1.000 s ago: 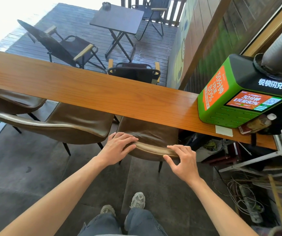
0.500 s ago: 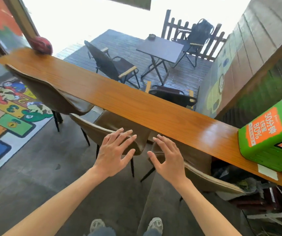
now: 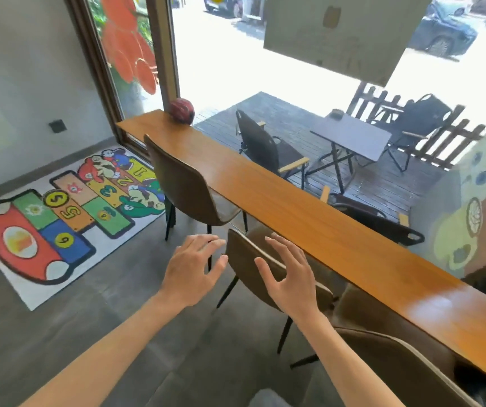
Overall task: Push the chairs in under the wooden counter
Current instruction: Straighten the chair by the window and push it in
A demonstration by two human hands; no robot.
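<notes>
A long wooden counter (image 3: 294, 212) runs from the window at upper left down to the lower right. Three brown leather chairs stand along it. The far chair (image 3: 183, 183) sits with its back out from the counter. The middle chair (image 3: 246, 259) is partly under the counter. The near chair (image 3: 403, 359) is at lower right, tucked in. My left hand (image 3: 194, 268) hovers open just left of the middle chair's back. My right hand (image 3: 288, 277) is open over that backrest; whether it touches I cannot tell.
A colourful hopscotch mat (image 3: 59, 218) lies on the grey floor to the left. A red ball (image 3: 181, 110) rests on the counter's far end by the window frame. Beyond the glass are patio chairs and a folding table (image 3: 350, 136).
My hands let go of the near chair's back and lifted open. My view swung left along the counter, and both hands now hover at the middle chair.
</notes>
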